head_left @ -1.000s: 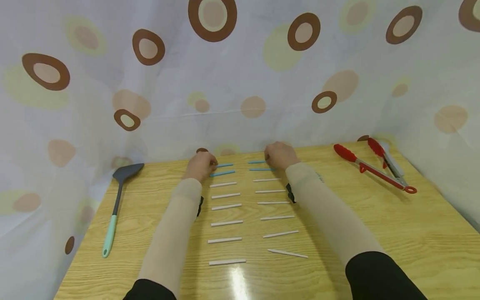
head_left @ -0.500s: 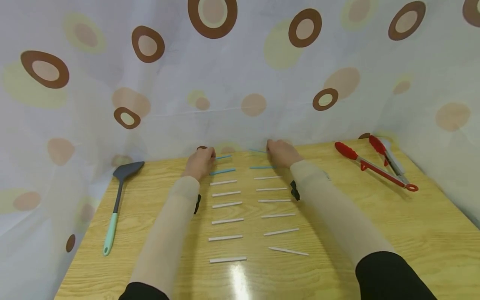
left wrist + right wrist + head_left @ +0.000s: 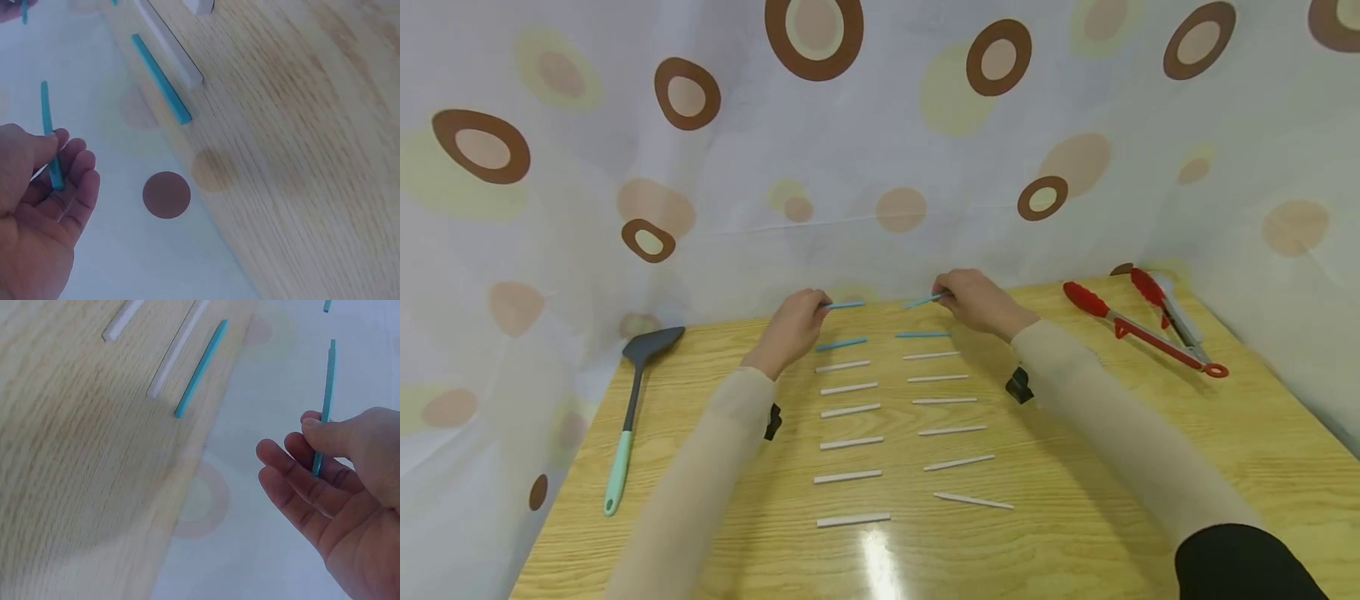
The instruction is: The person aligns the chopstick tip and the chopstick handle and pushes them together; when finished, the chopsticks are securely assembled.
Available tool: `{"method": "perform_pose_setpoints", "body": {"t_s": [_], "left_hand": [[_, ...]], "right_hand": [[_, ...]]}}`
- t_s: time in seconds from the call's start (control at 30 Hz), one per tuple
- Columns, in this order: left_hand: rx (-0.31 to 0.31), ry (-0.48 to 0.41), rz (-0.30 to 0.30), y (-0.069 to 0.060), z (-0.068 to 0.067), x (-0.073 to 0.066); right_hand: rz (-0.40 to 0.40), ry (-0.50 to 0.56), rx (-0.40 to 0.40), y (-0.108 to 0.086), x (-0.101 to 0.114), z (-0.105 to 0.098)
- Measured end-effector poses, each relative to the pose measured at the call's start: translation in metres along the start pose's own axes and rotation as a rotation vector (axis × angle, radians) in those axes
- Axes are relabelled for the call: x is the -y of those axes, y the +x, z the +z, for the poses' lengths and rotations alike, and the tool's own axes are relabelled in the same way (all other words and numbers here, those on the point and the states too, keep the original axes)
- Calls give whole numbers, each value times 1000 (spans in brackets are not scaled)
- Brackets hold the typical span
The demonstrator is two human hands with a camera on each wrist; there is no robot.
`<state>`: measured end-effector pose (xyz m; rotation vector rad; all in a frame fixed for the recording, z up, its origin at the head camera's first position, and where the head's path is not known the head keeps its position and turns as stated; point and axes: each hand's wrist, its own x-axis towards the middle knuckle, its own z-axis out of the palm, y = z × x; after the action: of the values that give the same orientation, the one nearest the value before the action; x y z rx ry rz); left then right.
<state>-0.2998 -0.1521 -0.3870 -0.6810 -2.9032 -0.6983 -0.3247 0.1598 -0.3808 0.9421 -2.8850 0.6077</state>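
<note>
At the far edge of the table, my left hand (image 3: 792, 327) pinches a thin blue stick (image 3: 46, 112) between thumb and fingers, held up off the wood. Opposite it, my right hand (image 3: 981, 302) pinches another blue stick (image 3: 329, 381), its free end tilted down to the left in the head view. One blue stick (image 3: 841, 343) lies on the table just in front of the left hand, and one more blue stick (image 3: 922, 335) lies in front of the right. Nearer me, two columns of white sticks continue, such as a left white stick (image 3: 847, 477) and a right white stick (image 3: 958, 462).
A dark spatula (image 3: 637, 383) with a mint handle lies on the left of the wooden table (image 3: 715, 475). On the right lie red-tipped tongs (image 3: 1150, 340) and a second red-tipped utensil (image 3: 1172, 310), partly behind them. A dotted cloth (image 3: 850, 258) hangs along the back edge.
Both hands have lifted the farthest blue sticks from the table and moved slightly up. The right wrist has turned and its elbow has swung outward. The other sticks lie as before.
</note>
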Motion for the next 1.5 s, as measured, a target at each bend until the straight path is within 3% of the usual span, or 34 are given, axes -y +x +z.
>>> {"method": "perform_pose_setpoints", "body": {"t_s": [0.27, 0.47, 0.63, 0.93, 1.3, 1.5], "left_hand": [[-138, -114, 128, -30, -5, -8], [-246, -238, 211, -50, -4, -24], [-279, -318, 218, -61, -5, -35], [-314, -391, 287, -65, -6, -44], [-316, -466, 224, -65, -3, -48], [-298, -491, 231, -63, -2, -50]], "right_hand": [[-98, 87, -46, -34, 20, -15], [-172, 252, -192, -58, 34, -22], [-229, 275, -308, -64, 46, -26], [-230, 268, -335, -65, 54, -24], [-213, 292, -340, -62, 52, -20], [-208, 283, -343, -63, 51, -22]]}}
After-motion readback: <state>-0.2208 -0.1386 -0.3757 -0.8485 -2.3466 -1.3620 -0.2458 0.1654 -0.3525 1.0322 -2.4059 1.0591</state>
